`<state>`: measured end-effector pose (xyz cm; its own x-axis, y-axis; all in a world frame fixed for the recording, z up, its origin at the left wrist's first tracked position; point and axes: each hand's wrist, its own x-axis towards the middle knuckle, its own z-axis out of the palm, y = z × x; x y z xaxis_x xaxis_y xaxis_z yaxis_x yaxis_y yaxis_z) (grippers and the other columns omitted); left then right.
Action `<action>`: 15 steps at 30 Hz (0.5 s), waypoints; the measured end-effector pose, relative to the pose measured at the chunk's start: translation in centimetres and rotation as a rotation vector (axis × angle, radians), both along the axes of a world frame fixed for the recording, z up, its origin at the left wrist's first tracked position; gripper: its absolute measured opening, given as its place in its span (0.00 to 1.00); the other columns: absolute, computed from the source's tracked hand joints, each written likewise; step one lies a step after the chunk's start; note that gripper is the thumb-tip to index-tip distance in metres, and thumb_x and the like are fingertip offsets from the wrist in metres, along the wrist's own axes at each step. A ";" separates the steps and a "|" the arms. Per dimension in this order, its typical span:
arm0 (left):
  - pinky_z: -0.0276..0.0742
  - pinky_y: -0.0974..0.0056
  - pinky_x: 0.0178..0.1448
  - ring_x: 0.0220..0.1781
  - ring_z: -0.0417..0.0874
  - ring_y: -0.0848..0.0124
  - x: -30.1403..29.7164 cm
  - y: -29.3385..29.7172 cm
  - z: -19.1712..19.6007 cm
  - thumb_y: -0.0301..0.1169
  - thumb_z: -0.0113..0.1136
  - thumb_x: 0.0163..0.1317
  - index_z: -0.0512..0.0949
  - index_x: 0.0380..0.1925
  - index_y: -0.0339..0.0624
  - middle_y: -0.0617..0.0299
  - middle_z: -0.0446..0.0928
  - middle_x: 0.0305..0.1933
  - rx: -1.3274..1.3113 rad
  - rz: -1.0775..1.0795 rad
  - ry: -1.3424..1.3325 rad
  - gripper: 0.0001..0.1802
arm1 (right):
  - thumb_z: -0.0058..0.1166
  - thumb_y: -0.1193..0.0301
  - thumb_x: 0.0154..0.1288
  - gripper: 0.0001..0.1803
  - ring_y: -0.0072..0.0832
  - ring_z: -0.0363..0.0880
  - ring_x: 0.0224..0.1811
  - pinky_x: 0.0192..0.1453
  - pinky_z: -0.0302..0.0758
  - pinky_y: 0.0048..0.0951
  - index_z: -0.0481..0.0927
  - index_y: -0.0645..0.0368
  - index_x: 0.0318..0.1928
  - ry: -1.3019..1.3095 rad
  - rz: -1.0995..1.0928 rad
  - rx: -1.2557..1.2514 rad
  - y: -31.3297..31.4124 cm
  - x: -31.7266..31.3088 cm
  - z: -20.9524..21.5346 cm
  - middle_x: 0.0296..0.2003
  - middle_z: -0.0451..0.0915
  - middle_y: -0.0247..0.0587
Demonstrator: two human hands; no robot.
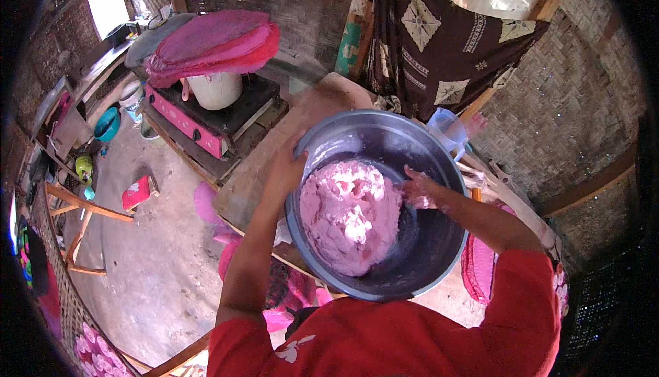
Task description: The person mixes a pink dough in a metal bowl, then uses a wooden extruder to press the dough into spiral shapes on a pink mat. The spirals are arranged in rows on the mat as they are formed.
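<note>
A large grey-blue basin (432,246) stands in front of me on a wooden table. Inside it, toward the left, lies a big lump of soft, sticky pink dough (329,222). My left hand (291,164) grips the basin's rim at its upper left, with the fingers partly hidden by the edge. Down inside the basin, my right hand (420,189) is at the right edge of the dough. Its fingers are a little apart and smeared with pink dough, and nothing is held in them.
Behind the basin at left is a pink two-burner stove (185,119) bearing a white pot (216,90) topped by pink round covers (213,44). A clear plastic jug (446,130) stands past the basin's right rim. A wooden chair (86,205) is at far left.
</note>
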<state>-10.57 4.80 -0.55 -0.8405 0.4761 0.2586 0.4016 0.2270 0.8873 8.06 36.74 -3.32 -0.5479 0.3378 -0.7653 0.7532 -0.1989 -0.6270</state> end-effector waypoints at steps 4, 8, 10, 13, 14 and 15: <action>0.65 0.61 0.67 0.63 0.74 0.57 0.1 0.1 0.3 0.30 0.58 0.61 0.70 0.60 0.34 0.44 0.74 0.60 0.022 -0.004 -0.133 0.27 | 0.47 0.37 0.63 0.40 0.35 0.80 0.48 0.52 0.78 0.39 0.73 0.64 0.54 0.266 -0.013 -0.210 -0.1 -3.8 -5.2 0.50 0.79 0.47; 0.66 0.60 0.66 0.62 0.75 0.56 0.2 -0.1 1.2 0.32 0.59 0.61 0.71 0.59 0.34 0.44 0.76 0.58 -0.015 0.015 -0.133 0.26 | 0.48 0.40 0.65 0.36 0.36 0.83 0.42 0.49 0.80 0.37 0.74 0.61 0.54 0.419 0.040 -0.557 -4.4 -8.8 -6.2 0.47 0.81 0.47; 0.67 0.60 0.65 0.61 0.76 0.56 0.2 -0.4 1.4 0.32 0.59 0.61 0.72 0.58 0.35 0.44 0.76 0.57 -0.027 0.035 -0.097 0.25 | 0.48 0.42 0.67 0.34 0.36 0.82 0.45 0.52 0.79 0.36 0.73 0.61 0.56 0.484 0.223 -0.458 -6.6 -9.2 -4.8 0.48 0.81 0.47; 0.69 0.60 0.64 0.60 0.77 0.56 0.2 -0.6 1.0 0.31 0.58 0.60 0.72 0.58 0.35 0.45 0.77 0.56 -0.015 0.034 -0.043 0.25 | 0.50 0.46 0.67 0.36 0.38 0.73 0.56 0.61 0.72 0.37 0.66 0.63 0.62 0.359 0.495 0.067 -9.1 -5.6 -0.9 0.57 0.72 0.52; 0.69 0.61 0.63 0.59 0.78 0.57 0.2 -0.6 0.8 0.29 0.58 0.60 0.72 0.58 0.35 0.46 0.77 0.56 -0.021 0.010 -0.019 0.25 | 0.51 0.48 0.67 0.39 0.40 0.66 0.64 0.66 0.67 0.38 0.62 0.65 0.65 0.386 0.674 0.198 -10.2 -3.7 0.6 0.63 0.64 0.56; 0.70 0.61 0.63 0.58 0.79 0.58 0.1 -0.6 0.7 0.26 0.57 0.59 0.72 0.58 0.35 0.47 0.78 0.56 -0.046 0.008 -0.013 0.25 | 0.53 0.50 0.67 0.42 0.42 0.59 0.71 0.71 0.61 0.40 0.57 0.67 0.69 0.412 0.781 0.359 -11.2 -1.6 2.2 0.69 0.57 0.59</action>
<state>-10.44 4.25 0.13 -0.8475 0.4804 0.2257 0.3882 0.2710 0.8808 6.44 25.49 -1.10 -0.9215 -0.0601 -0.3837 0.2983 0.5231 -0.7984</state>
